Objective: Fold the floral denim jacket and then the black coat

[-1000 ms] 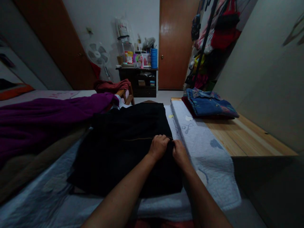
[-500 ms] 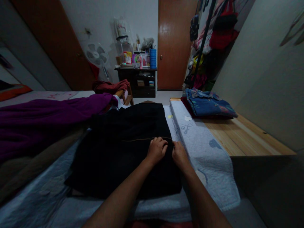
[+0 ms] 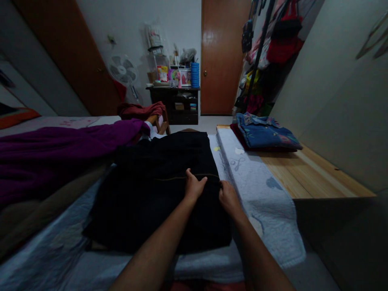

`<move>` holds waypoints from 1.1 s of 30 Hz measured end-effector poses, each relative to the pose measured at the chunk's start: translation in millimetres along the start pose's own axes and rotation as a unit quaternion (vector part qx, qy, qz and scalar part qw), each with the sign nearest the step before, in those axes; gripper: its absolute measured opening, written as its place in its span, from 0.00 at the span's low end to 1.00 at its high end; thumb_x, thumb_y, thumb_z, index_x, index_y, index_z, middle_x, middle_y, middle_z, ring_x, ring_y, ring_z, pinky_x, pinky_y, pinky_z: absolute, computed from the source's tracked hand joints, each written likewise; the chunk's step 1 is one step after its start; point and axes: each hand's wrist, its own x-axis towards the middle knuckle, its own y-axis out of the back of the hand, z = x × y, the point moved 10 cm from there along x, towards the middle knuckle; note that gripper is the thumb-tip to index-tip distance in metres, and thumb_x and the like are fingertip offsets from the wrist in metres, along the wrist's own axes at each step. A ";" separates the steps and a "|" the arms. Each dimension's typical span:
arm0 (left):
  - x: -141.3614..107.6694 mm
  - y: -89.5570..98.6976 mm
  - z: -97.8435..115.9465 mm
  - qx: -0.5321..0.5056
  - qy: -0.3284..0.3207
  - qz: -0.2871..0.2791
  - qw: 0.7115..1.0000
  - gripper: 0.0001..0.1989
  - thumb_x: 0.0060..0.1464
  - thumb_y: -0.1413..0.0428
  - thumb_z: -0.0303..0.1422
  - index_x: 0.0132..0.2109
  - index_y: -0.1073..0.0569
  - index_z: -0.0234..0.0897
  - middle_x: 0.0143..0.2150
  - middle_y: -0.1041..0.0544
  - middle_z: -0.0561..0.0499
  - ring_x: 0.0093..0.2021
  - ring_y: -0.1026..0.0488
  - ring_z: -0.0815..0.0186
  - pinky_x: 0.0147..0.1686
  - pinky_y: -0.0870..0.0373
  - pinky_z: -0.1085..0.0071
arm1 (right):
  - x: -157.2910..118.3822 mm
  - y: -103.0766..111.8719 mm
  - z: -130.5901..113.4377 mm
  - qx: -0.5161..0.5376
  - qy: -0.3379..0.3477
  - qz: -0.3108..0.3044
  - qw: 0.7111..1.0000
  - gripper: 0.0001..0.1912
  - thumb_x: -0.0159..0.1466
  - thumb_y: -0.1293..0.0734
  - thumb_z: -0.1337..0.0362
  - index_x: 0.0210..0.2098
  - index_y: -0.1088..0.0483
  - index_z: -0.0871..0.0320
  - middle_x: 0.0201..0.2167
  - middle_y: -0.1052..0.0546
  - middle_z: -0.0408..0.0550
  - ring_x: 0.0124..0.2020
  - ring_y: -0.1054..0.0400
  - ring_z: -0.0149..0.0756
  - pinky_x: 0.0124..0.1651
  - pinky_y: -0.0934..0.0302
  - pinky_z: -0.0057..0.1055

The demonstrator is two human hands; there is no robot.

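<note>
A large black garment (image 3: pixel 145 202) lies spread on the bed, with a thin brownish line (image 3: pixel 172 178) running across it, perhaps a zip. My left hand (image 3: pixel 194 186) rests on the cloth beside this line, its thumb spread away from the fingers and nothing gripped. At the garment's right edge, my right hand (image 3: pixel 229 197) is closed, pinching the black cloth where the line ends. The exact kind of garment cannot be made out in the dark cloth.
Under the garment is a pale quilted sheet (image 3: pixel 257 194). A purple cloth (image 3: pixel 60 141) lies at left. Folded denim clothing (image 3: pixel 266 133) sits on a wooden board (image 3: pixel 318 178) at right. Farther off stand a fan (image 3: pixel 123 69) and a dark cabinet (image 3: pixel 172 105).
My left hand has shifted slightly left, away from the right hand, and its thumb and fingers have spread apart. My right hand stays at the garment's edge.
</note>
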 end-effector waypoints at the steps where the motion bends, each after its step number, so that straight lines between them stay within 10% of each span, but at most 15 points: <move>1: 2.0 -2.6 -3.9 -0.025 0.022 -0.013 0.999 0.41 0.43 0.34 0.31 0.59 0.47 0.36 0.57 0.33 0.36 0.58 0.34 0.52 0.56 0.38 0.58 | -0.1 0.6 0.7 0.006 -0.002 0.004 1.000 0.22 0.57 0.44 0.76 0.47 0.30 0.61 0.41 0.25 0.58 0.44 0.30 0.46 0.50 0.37 0.41; 11: 0.3 -17.3 -18.3 -0.268 0.141 -0.054 0.952 0.40 0.39 0.34 0.22 0.60 0.40 0.38 0.50 0.26 0.43 0.46 0.26 0.61 0.49 0.30 0.64 | 5.1 11.6 1.4 0.056 -0.031 -0.007 0.998 0.22 0.56 0.45 0.77 0.45 0.29 0.59 0.40 0.23 0.54 0.42 0.29 0.40 0.47 0.36 0.36; 33: -0.5 -21.3 -10.5 -0.443 0.192 -0.118 0.868 0.34 0.42 0.40 0.20 0.58 0.35 0.39 0.39 0.22 0.48 0.36 0.23 0.64 0.41 0.25 0.65 | 23.6 5.9 -5.7 0.116 -0.067 -0.033 0.990 0.05 0.51 0.41 0.68 0.28 0.35 0.56 0.25 0.30 0.42 0.28 0.37 0.33 0.33 0.45 0.27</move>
